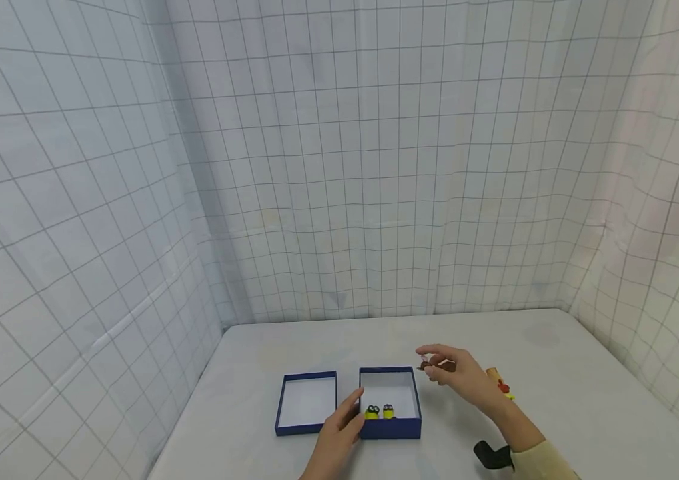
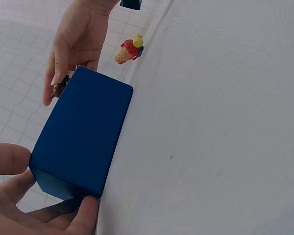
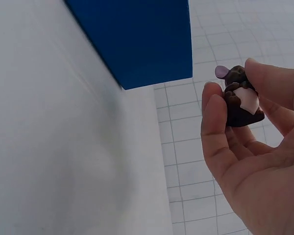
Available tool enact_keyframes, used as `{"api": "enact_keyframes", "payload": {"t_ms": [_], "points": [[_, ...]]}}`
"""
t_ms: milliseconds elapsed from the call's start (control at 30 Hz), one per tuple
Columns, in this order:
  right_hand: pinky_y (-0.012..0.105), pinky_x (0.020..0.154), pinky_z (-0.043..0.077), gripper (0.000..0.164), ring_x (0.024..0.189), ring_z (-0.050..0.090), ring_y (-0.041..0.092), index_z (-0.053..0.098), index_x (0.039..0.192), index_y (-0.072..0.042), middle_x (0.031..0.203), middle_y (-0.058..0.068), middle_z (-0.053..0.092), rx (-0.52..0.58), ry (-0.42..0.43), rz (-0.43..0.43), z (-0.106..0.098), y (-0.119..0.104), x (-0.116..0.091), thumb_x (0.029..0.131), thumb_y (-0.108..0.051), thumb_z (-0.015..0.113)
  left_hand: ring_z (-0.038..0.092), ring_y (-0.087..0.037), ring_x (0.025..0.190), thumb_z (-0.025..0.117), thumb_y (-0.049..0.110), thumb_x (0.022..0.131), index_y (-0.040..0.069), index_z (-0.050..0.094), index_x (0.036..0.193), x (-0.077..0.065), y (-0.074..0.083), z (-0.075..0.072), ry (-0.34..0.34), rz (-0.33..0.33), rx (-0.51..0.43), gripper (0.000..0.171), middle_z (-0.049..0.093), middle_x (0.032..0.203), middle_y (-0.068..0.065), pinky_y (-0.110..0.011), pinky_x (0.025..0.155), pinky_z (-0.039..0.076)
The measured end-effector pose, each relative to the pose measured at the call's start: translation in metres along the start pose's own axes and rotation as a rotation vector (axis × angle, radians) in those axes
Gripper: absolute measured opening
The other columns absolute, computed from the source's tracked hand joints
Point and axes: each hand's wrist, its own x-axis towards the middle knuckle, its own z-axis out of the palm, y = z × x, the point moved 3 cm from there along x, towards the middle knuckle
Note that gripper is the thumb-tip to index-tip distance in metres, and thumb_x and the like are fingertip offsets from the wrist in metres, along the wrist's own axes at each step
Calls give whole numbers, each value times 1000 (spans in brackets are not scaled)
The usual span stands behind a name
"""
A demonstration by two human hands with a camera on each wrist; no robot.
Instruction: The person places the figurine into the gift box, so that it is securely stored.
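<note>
A small brown animal figurine (image 3: 240, 107), with a pale pink belly and a lilac round ear, is pinched between the thumb and fingers of my right hand (image 1: 459, 377). That hand holds it in the air just right of the blue open box (image 1: 390, 429). Fingers of my left hand (image 1: 339, 430) rest against the box's left side, the thumb at its near corner. Inside the box, along the near wall, are two yellow figurines with big eyes, one at the left (image 1: 372, 413) and one beside it (image 1: 388, 412); their lower parts are hidden.
Left of the box lies a shallow blue-rimmed lid (image 1: 307, 402), white inside. An ice-cream-cone figurine (image 2: 129, 50) with red and yellow on top lies beyond the right forearm. Near the right sleeve is a dark pipe-like piece (image 1: 491, 456). Grid-patterned white curtains (image 1: 339, 167) surround the white table.
</note>
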Motion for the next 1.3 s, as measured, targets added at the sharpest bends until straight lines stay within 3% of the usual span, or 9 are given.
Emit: {"api": "enact_keyframes", "payload": {"t_ms": [233, 433, 667, 867, 1200, 1300], "points": [[37, 78, 62, 33, 89, 69, 32, 61, 131, -10, 114, 24, 64, 107, -58, 7, 6, -1, 0, 99, -17, 65, 43, -50, 135, 55, 18, 103, 22, 45, 153, 1, 0, 0, 0, -2, 2, 51, 37, 153, -30, -51, 95, 54], [38, 82, 61, 32, 94, 70, 33, 59, 131, -8, 113, 30, 61, 178, -79, 15, 11, -3, -1, 101, -16, 63, 43, -50, 134, 55, 18, 103, 21, 45, 153, 1, -1, 0, -1, -14, 2, 51, 37, 153, -31, -51, 95, 55], [43, 86, 60, 29, 101, 67, 33, 65, 125, -3, 114, 19, 67, 158, -77, 3, 13, -4, 0, 101, -20, 62, 42, -49, 135, 55, 18, 103, 21, 45, 153, 1, 0, -1, -7, -17, -9, 52, 37, 153, -30, -51, 96, 54], [50, 82, 58, 23, 95, 65, 29, 69, 118, -12, 110, 12, 70, 97, -57, 4, 12, -7, -1, 99, -25, 66, 43, -49, 135, 55, 18, 103, 21, 45, 153, 0, 0, 0, -9, 2, -22, 51, 37, 153, -30, -52, 96, 54], [41, 84, 60, 31, 94, 68, 33, 66, 116, -2, 104, 17, 69, 199, -71, 34, 18, -15, -4, 96, -24, 71, 43, -49, 135, 54, 18, 103, 20, 45, 153, -1, 0, 0, -1, 15, -7, 51, 38, 153, -30, -52, 96, 54], [43, 88, 59, 33, 97, 68, 36, 66, 118, -1, 108, 20, 69, 205, -79, 41, 20, -15, -3, 95, -24, 72, 43, -48, 135, 54, 19, 104, 20, 45, 153, -2, 1, 1, 2, 16, 0, 50, 39, 153, -29, -52, 96, 54]]}}
